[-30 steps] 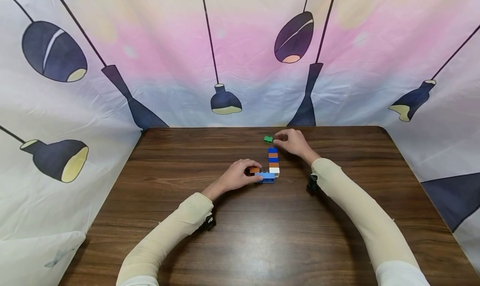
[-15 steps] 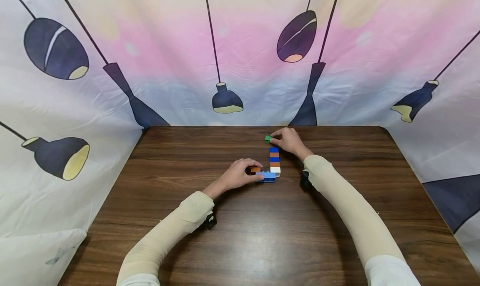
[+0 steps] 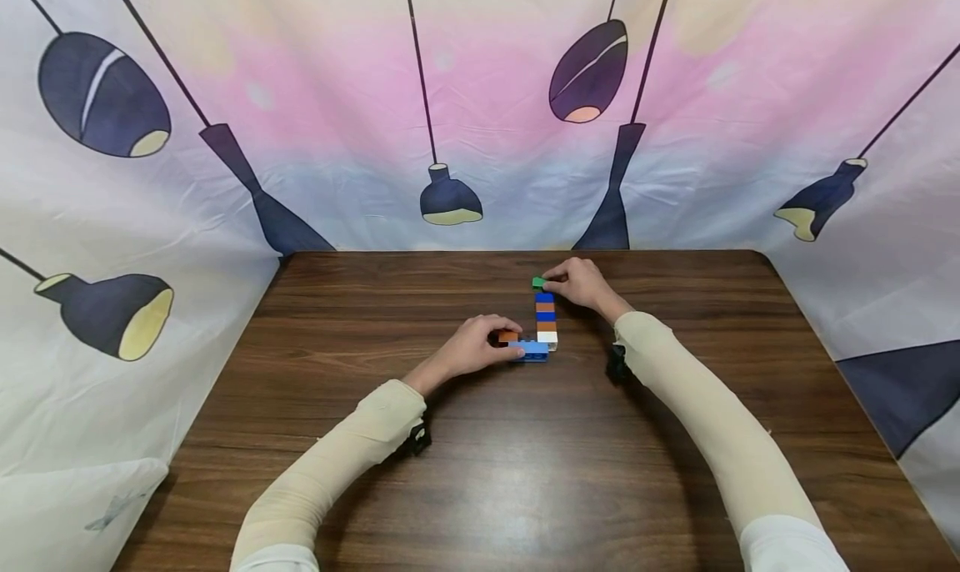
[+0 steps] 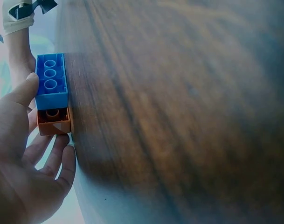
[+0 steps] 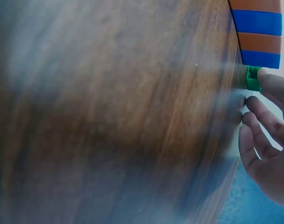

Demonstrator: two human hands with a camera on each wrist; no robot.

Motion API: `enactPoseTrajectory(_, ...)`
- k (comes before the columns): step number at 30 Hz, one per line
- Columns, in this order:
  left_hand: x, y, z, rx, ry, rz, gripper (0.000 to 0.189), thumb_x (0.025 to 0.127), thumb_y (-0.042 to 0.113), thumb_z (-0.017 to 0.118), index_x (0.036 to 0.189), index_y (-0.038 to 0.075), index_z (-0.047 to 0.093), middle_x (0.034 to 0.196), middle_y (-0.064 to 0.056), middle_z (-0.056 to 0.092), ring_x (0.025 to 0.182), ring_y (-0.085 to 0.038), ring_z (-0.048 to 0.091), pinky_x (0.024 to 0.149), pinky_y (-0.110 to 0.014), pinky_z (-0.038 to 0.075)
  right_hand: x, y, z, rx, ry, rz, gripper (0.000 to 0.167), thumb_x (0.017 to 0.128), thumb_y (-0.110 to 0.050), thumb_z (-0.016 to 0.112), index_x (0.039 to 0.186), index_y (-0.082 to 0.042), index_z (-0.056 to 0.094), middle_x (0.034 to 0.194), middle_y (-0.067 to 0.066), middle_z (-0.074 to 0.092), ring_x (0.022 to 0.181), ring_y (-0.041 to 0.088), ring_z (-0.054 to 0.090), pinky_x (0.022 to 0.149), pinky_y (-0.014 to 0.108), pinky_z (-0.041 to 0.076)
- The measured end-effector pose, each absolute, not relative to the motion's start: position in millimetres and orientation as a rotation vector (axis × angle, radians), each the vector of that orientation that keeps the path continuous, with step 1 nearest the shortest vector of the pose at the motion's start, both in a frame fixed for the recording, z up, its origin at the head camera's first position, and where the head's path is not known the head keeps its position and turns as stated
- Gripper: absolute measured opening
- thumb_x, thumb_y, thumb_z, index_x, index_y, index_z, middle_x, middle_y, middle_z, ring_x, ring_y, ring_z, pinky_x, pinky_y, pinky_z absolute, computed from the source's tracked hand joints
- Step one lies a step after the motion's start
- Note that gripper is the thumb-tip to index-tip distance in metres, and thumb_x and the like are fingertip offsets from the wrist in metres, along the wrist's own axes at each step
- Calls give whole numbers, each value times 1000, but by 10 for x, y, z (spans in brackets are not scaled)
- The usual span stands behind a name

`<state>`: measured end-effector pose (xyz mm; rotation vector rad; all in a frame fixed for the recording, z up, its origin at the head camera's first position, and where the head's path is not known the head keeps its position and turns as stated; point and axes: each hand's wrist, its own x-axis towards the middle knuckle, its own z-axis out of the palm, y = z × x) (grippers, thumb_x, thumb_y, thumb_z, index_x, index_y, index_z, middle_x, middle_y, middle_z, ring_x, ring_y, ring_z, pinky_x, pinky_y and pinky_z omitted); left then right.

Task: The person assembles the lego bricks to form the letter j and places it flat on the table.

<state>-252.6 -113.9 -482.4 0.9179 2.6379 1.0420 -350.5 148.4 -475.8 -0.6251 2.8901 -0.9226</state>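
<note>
A light blue brick (image 3: pixel 534 352) lies on the table, joined to an orange brick (image 3: pixel 508 337). My left hand (image 3: pixel 474 345) holds this joined piece, thumb on the blue side and fingers around the orange end. In the left wrist view the blue brick (image 4: pixel 52 100) shows its hollow underside. From its right end a row of blue and orange bricks (image 3: pixel 546 315) runs away from me, with a white brick (image 3: pixel 548 337) nearest. Just past the far blue end, my right hand (image 3: pixel 583 283) pinches a small green brick (image 3: pixel 537 283), partly covered by the fingers.
The brown wooden table (image 3: pixel 495 464) stretches around the bricks. Its far edge lies just behind the green brick, against a printed cloth backdrop (image 3: pixel 337 138) with lamp drawings. Cloth also hangs along both sides.
My right hand has moved left onto the green brick and taken hold of it. The green brick has come slightly closer to the row's far end. The left hand keeps its hold.
</note>
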Motion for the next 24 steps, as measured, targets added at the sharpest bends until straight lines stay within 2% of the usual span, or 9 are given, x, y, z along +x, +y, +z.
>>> enactPoseTrajectory(7,-2537,-1137,-4827,925,2653,1029,44,94,42,74,129,16,69,120,0,68,100,-13,61,89,-36,50,-3486,1505,-4752,-645,2867,-909,31,100,-22,69,127,-7,73,123,15,72,107,32,67,89,47,52)
enactPoseTrajectory(19,-2523,-1143,-4817,911,2644,1019,44,94,41,74,130,16,69,121,-1,68,99,-13,60,89,-36,50,-3433,1513,-4723,-702,2856,-897,29,99,-19,70,125,-7,74,123,15,72,113,33,66,96,51,51)
enactPoseTrajectory(24,-2530,-1146,-4805,905,2645,1018,43,95,40,74,130,16,69,119,0,68,99,-13,60,88,-36,50,-3430,1520,-4725,-698,2858,-907,28,99,-19,70,124,-8,75,123,15,72,108,32,68,93,49,53)
